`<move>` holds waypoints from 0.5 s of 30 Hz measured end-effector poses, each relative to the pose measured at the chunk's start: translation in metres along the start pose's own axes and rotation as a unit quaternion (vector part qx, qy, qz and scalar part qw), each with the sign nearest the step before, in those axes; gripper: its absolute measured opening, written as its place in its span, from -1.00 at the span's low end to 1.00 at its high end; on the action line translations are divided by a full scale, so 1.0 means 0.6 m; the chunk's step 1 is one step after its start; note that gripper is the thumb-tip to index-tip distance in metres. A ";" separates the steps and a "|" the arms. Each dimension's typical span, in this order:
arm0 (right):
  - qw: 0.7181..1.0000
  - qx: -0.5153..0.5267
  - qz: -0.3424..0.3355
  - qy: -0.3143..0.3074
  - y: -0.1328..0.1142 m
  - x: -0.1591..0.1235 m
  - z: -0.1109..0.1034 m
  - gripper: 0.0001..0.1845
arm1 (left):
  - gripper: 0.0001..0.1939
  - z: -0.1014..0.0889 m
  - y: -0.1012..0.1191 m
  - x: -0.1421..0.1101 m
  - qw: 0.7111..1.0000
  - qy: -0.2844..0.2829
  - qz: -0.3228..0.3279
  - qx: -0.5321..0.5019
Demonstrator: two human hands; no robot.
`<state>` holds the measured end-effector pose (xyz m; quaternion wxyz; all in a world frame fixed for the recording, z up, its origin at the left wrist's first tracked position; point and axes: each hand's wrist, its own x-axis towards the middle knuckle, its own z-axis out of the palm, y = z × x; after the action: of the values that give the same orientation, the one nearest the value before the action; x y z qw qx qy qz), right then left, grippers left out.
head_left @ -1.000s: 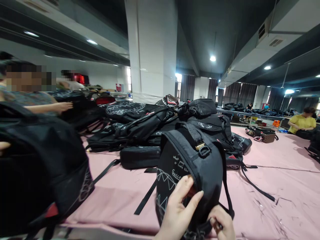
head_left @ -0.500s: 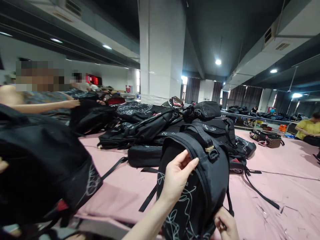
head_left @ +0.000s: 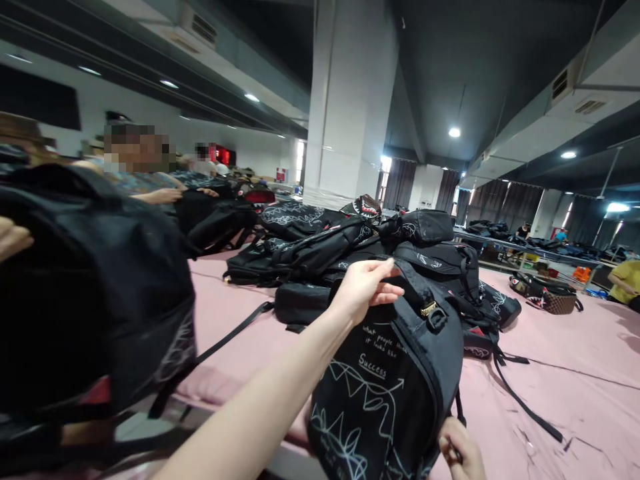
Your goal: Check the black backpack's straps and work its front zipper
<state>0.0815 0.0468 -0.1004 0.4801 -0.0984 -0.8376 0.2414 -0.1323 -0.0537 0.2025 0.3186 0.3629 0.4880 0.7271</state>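
Note:
A black backpack (head_left: 395, 387) with white line drawings and the word "Success" stands upright at the near edge of the pink table (head_left: 575, 393). My left hand (head_left: 365, 285) reaches over its top, fingers pinched on the top edge by the strap and gold buckle (head_left: 429, 309). My right hand (head_left: 460, 450) is low at the bag's right side, fingers curled round a strap or zipper part that I cannot make out.
A pile of black backpacks (head_left: 360, 247) lies behind on the table. Another black bag (head_left: 90, 293) fills the left foreground, a hand at its edge. People (head_left: 145, 180) work at the left; a person in yellow (head_left: 625, 280) sits far right. A white pillar (head_left: 350, 100) rises behind.
My left hand has climbed from the bag's lower front to its top edge. The bag has turned so the "Success" print faces me. The view has swung left.

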 end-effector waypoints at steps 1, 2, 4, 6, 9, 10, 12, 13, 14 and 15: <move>1.000 0.001 -0.002 0.001 -0.008 0.000 -0.004 -0.75 | -0.83 0.003 0.003 0.006 1.000 -0.015 -0.009 0.008; 1.000 0.001 -0.009 0.006 -0.017 0.001 -0.008 -0.77 | -0.80 0.005 0.002 0.011 1.000 -0.021 -0.004 0.014; 0.999 -0.002 -0.020 0.042 -0.041 0.009 -0.023 -0.80 | -0.75 0.005 -0.011 0.020 0.999 -0.011 0.026 0.017; 0.993 -0.026 -0.024 0.111 -0.075 0.028 -0.043 -0.80 | -0.69 0.004 -0.032 0.024 0.998 0.002 0.057 0.007; 0.977 -0.095 -0.051 0.186 -0.143 0.087 -0.075 -0.83 | -0.64 0.006 -0.066 0.023 0.996 0.007 0.082 -0.016; 0.973 -0.117 -0.071 0.185 -0.168 0.114 -0.083 -0.82 | -0.63 0.007 -0.076 0.022 0.996 0.006 0.089 -0.024; 0.969 -0.137 -0.077 0.189 -0.212 0.174 -0.092 -0.79 | -0.62 0.012 -0.093 0.019 0.994 0.002 0.098 -0.037; 0.969 -0.148 -0.075 0.181 -0.229 0.206 -0.092 -0.77 | -0.62 0.014 -0.099 0.018 0.994 0.000 0.101 -0.042; 0.970 -0.157 -0.072 0.172 -0.242 0.236 -0.089 -0.75 | -0.62 0.014 -0.104 0.016 0.994 -0.006 0.102 -0.046; 0.970 -0.168 -0.063 0.164 -0.249 0.266 -0.084 -0.72 | -0.62 0.013 -0.108 0.014 0.994 -0.013 0.102 -0.047</move>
<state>0.0516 -0.0035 0.1162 0.6013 -0.1631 -0.7808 0.0472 -0.1232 -0.0223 0.1453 0.2658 0.4051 0.4089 0.7733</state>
